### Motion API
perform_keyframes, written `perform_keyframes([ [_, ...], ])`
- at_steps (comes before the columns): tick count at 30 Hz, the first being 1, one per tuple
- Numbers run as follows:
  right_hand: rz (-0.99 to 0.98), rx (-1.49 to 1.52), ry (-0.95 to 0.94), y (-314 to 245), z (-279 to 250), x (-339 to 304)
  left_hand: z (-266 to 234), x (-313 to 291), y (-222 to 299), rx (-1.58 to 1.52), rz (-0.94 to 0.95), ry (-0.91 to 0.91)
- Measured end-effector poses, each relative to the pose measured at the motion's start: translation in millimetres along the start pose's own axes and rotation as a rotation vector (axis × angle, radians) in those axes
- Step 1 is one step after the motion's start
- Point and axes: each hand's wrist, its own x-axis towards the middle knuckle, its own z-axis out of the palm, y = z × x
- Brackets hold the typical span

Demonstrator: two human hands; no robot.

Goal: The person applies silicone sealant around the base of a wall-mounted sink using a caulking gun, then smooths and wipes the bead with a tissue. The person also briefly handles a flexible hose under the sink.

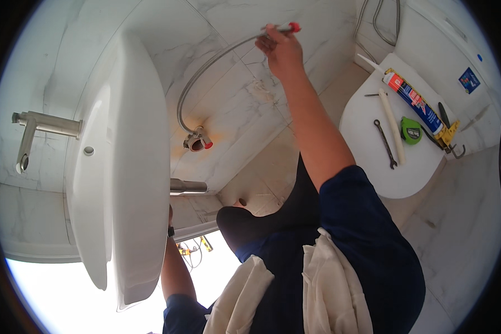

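Observation:
My right hand (284,51) is raised at the top, its fingers closed around the free end of a grey braided hose (192,83). Red parts (294,27) show at that end, beyond the fingers. From there the hose curves down to a metal angle valve (197,138) with a red mark, fixed to the tiled wall. My left hand (171,216) is mostly hidden behind the edge of a white washbasin (139,167); its fingers do not show. Close above it, a metal drain pipe (187,186) sticks out from beneath the basin.
A steel faucet (50,125) is mounted on the basin. At right, a closed white toilet lid (367,150) carries a caulking gun with a sealant tube (414,103), a green tape measure (411,131), a wrench (385,143) and a cream-coloured rod (392,125). Tools (195,247) lie lower down.

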Motion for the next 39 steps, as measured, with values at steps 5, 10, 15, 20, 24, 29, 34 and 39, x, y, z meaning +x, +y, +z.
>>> perform_keyframes([
  [5,-0.154,0.225,-0.588,-64.2,52.7,-39.6,15.7,34.1,16.3,-0.549,-0.263,-0.140],
  [10,-0.467,-0.165,-0.963,-78.4,79.8,-81.4,45.0,57.2,17.9,-0.233,-0.153,-0.119],
  [15,-0.613,-0.371,-0.852,-90.2,80.0,-115.3,54.7,62.9,15.2,-0.344,-0.037,-0.167],
  [20,-0.786,-0.556,-0.691,-84.5,85.3,-119.0,63.4,76.5,20.0,-0.350,-0.122,-0.198],
  [24,-1.110,-0.796,-0.914,-84.1,85.6,-109.3,72.8,93.9,14.7,-0.712,-0.153,-0.304],
  [29,-1.378,-1.081,-1.119,-75.6,77.5,-121.8,97.0,112.7,17.8,-0.434,-0.010,-0.275],
  [34,-1.457,-1.271,-1.238,-68.2,59.0,-128.8,107.6,114.3,38.9,-0.560,-0.069,-0.318],
  [39,-1.000,-1.720,-1.843,-26.2,38.8,-150.0,107.6,105.1,53.8,-0.640,-0.223,-0.304],
])
